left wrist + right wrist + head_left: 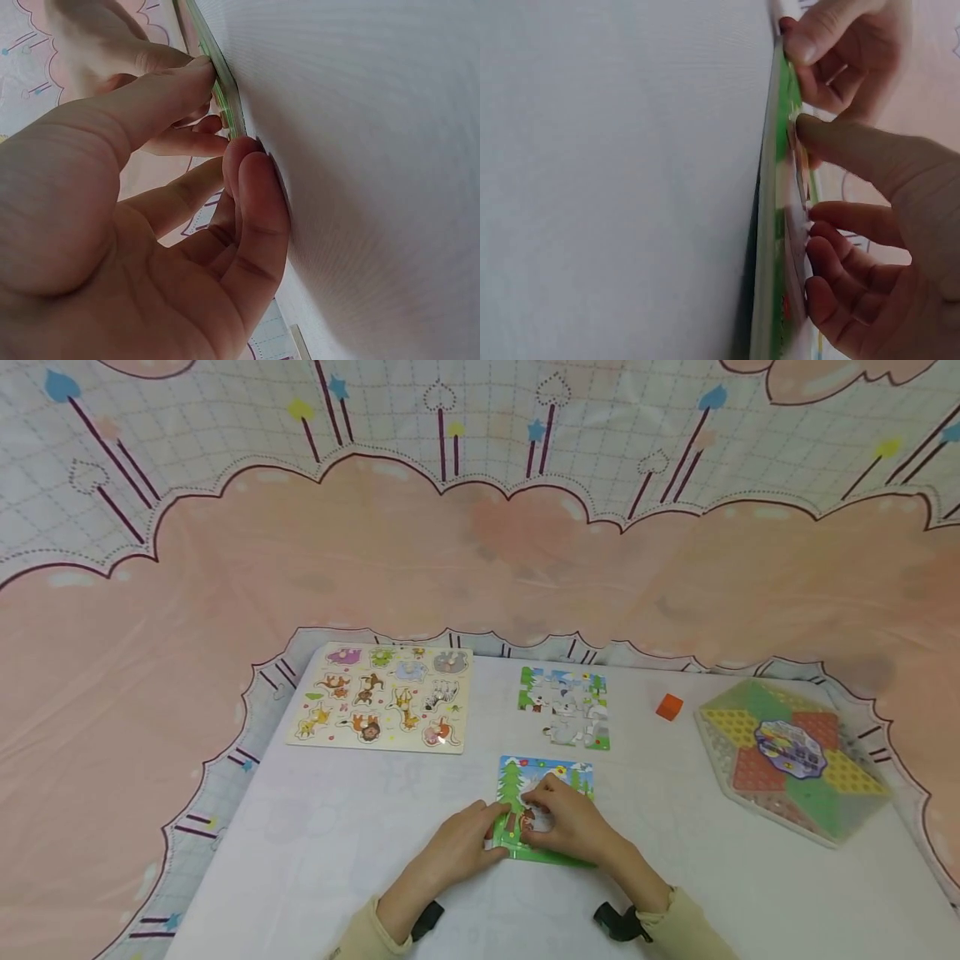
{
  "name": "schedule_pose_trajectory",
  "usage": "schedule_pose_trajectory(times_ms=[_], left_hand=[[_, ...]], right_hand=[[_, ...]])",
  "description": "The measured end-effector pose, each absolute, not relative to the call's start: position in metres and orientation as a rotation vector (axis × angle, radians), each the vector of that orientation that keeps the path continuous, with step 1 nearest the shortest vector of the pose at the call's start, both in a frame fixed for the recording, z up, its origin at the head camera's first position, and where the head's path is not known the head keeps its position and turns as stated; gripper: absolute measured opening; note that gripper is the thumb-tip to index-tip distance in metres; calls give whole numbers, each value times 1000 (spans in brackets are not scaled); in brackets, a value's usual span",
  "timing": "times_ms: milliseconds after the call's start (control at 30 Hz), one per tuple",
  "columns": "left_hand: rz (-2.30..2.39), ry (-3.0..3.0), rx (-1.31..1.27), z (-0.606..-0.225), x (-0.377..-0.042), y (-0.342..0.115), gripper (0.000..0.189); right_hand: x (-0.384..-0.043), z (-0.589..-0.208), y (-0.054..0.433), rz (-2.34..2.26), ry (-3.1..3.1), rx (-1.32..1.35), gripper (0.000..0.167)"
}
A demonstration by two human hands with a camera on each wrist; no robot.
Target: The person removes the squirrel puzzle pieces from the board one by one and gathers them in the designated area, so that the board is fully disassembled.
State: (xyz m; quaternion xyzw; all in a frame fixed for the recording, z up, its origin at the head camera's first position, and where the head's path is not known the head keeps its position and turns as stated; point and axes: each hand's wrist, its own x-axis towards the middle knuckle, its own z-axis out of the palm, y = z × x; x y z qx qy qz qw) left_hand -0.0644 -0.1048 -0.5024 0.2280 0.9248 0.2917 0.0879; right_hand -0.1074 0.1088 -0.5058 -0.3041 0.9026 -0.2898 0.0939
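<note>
A jigsaw puzzle board (512,781) with green trees and a blue sky lies at the front middle of the table. My left hand (467,845) grips its left edge, thumb on top and fingers at the side, as the left wrist view shows. Over the board, my right hand (576,823) curls its thumb and index finger around a puzzle piece (527,820) with a brown figure. In the right wrist view, the thumb and fingertips touch the board's face. The right hand covers much of the picture.
Loosely joined puzzle pieces (567,703) lie behind the board. An animal peg-style board (303,739) is at the back left. To the right are an orange block (669,707) and a hexagonal box (806,827) of coloured pieces. A patterned curtain (450,568) hangs behind.
</note>
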Motion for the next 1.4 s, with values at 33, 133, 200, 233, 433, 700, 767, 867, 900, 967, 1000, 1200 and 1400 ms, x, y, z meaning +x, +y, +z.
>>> schedule_pose_trajectory(times_ms=[33,133,200,233,433,700,767,867,900,967,1000,1200,1400], left_hand=[[869,2756,683,-503,-64,-105,54],[874,2759,688,-503,-64,-105,53],[874,2758,688,-503,-64,-105,54],[875,2757,688,-503,-64,-105,54],[875,2743,679,-502,-65,-105,55],[898,2705,667,-501,-66,-106,58],[901,2710,675,-502,-66,-106,57],[903,2719,683,-503,-65,-107,56],[902,2723,684,-503,-65,-107,55],[899,2723,682,-502,-65,-107,55],[896,2724,679,-502,-65,-107,55],[908,2699,654,-503,-64,-107,55],[895,2708,651,-503,-65,-106,55]], right_hand=[[-106,-506,108,-875,2679,-910,44],[-104,-509,107,-905,2682,-931,39],[-103,-510,107,-916,2680,-937,36],[-102,-511,107,-919,2680,-937,36],[-104,-511,107,-958,2638,-945,35],[-116,-505,111,-1125,2341,-934,28],[-120,-505,112,-1186,2292,-923,23],[-124,-506,114,-1262,2253,-894,18],[-126,-506,114,-1277,2250,-878,17],[-129,-505,115,-1293,2263,-854,16],[-131,-505,116,-1299,2273,-841,15],[-144,-502,119,-1361,2316,-814,17],[-158,-501,119,-1444,2348,-785,19]])
